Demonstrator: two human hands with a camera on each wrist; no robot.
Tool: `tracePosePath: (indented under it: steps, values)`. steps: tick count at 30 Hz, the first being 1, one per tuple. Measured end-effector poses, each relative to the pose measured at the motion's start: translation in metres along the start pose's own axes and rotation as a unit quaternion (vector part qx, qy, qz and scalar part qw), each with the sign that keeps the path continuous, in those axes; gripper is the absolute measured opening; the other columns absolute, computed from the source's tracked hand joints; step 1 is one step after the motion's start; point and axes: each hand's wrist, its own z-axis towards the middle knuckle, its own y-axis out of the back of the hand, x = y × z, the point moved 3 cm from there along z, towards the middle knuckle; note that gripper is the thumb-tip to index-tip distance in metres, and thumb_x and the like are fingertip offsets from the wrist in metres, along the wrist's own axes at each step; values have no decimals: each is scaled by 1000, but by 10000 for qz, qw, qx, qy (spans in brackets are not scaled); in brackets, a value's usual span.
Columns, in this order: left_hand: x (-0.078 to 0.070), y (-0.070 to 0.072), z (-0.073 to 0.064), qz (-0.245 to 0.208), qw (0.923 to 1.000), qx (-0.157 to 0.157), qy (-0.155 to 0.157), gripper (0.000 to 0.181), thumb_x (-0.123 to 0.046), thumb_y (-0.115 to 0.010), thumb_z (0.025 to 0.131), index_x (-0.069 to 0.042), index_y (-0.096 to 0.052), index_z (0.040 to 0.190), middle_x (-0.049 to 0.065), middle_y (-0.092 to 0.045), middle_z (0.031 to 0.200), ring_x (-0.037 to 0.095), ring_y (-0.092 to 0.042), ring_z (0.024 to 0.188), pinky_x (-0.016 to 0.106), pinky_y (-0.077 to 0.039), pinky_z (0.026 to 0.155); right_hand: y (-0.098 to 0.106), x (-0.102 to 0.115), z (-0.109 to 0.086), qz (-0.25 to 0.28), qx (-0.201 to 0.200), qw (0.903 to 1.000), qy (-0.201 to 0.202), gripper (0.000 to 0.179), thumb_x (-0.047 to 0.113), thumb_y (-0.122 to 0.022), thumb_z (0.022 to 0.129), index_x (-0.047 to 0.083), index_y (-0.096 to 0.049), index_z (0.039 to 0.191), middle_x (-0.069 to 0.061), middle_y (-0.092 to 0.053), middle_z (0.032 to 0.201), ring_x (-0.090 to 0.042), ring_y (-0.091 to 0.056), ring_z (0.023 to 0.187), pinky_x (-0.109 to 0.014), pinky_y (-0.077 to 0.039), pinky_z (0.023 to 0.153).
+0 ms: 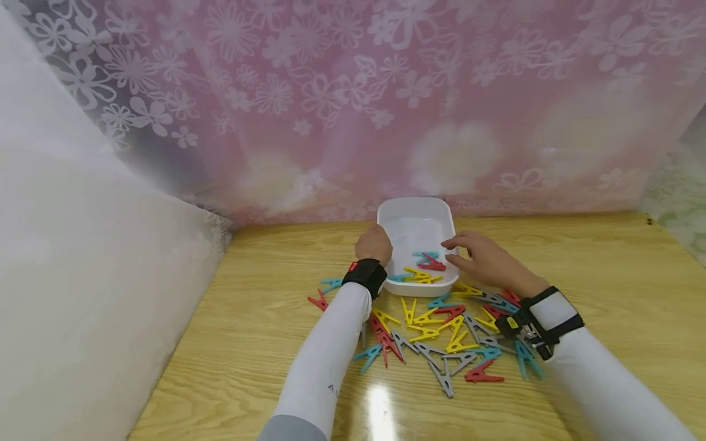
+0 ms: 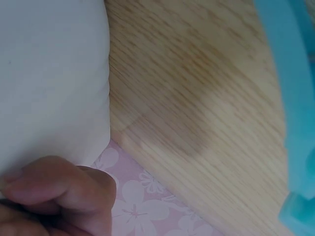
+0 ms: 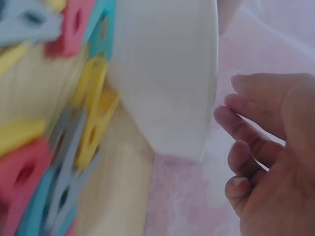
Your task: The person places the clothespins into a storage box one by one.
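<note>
Head camera view: two bare hands flank a white tray point(image 1: 417, 288) set at about the middle of the wooden table's point(image 1: 265, 263) far edge, below a pink floral cloth point(image 1: 342, 122). The left hand point(image 1: 374, 244), fingers curled, appears to grip the tray's left rim; the left wrist view shows the folded digits against the white wall. The right hand point(image 1: 482, 260) reaches toward the right rim with thumb and fingers apart, and the right wrist view shows the fingertips just beside that rim with nothing between them.

A few clothes pegs lie in the tray, bunched toward its near edge: a red one point(image 1: 433, 266), yellow ones point(image 1: 423, 280) and blue-green ones. Many loose pegs point(image 1: 477, 375) in red, yellow, grey and blue-green spread over the table from the tray's near edge toward the table's near edge, some overlapping.

Steadying the tray appears to be the step in hand. Good handling likely means matching the left hand's hold at the right rim, keeping the tray level so the bunched pegs do not slide, and keeping the right wrist clear of pegs lying off the tray's near right corner, where a cuff could snag.
</note>
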Motion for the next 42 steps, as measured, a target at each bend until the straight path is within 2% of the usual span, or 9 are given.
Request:
tracePosePath:
  steps: [3, 8, 13, 18, 22, 26, 30, 35, 42]
  values:
    - [1, 3, -1, -51, 10000, -10, 11, 28, -22, -54, 98, -2, -59, 118, 10, -66, 96, 25, -67, 82, 37, -56, 70, 6, -11, -12, -61, -202, 9997, -151, 32, 16, -60, 96, 0, -61, 123, -16, -59, 116, -27, -50, 88, -42, -44, 73]
    - [4, 6, -1, -82, 10000, 17, 21, 27, -21, -53, 99, -1, -59, 116, 11, -66, 93, 24, -67, 79, 37, -56, 69, 11, -30, -34, -62, -347, 9985, -411, 31, 16, -60, 95, -2, -61, 120, -17, -60, 113, -26, -51, 84, -41, -45, 70]
    - [9, 3, 3, -66, 10000, 17, 55, 27, -20, -54, 98, -1, -59, 116, 11, -66, 94, 24, -67, 79, 37, -56, 69, 11, -48, -55, -14, -104, 9963, -848, 34, 18, -62, 94, -5, -61, 119, -20, -60, 110, -25, -53, 81, -42, -46, 69]
    - [10, 1, 4, -74, 10000, -16, 17, 26, -19, -54, 97, -1, -61, 115, 11, -67, 92, 25, -67, 77, 38, -56, 68, 4, -61, -70, 151, 282, 9921, -1213, 39, 25, -63, 93, -7, -62, 116, -18, -62, 106, -30, -59, 91, -48, -49, 76]
    - [8, 0, 3, -92, 9999, -77, -50, 24, -18, -54, 97, -1, -63, 111, 11, -66, 90, 24, -67, 75, 38, -56, 67, -1, -65, -75, 235, 480, 9909, -1238, 40, 28, -64, 93, -7, -63, 112, -14, -63, 101, -26, -60, 88, -47, -49, 76]
    - [4, -2, 2, -127, 9998, -88, -82, 22, -17, -54, 97, -2, -66, 107, 10, -66, 88, 24, -67, 73, 38, -56, 65, -1, -65, -78, 163, 480, 9905, -1282, 40, 28, -65, 92, -7, -64, 111, -14, -64, 100, -27, -61, 88, -47, -50, 75]
    - [-2, -3, 2, -115, 9999, -66, -81, 21, -17, -54, 97, -3, -67, 105, 10, -67, 87, 24, -67, 72, 38, -56, 65, 1, -68, -80, -69, 461, 9910, -1252, 37, 26, -66, 91, -7, -65, 108, -13, -65, 97, -25, -61, 84, -46, -50, 73]
    - [-1, -4, 4, -132, 9999, -87, -32, 22, -18, -54, 97, -3, -66, 106, 9, -67, 89, 24, -67, 73, 38, -56, 65, -1, -69, -76, -401, 378, 9911, -1210, 35, 27, -66, 90, -6, -67, 103, -11, -67, 91, -20, -61, 76, -44, -51, 68]
    - [-1, -5, 4, -105, 9999, -63, -55, 22, -18, -54, 97, -2, -65, 107, 9, -66, 87, 22, -66, 72, 36, -56, 63, 1, -67, -72, -493, 398, 9878, -1421, 42, 30, -65, 91, -7, -64, 112, -16, -67, 98, -23, -62, 79, -44, -50, 67]
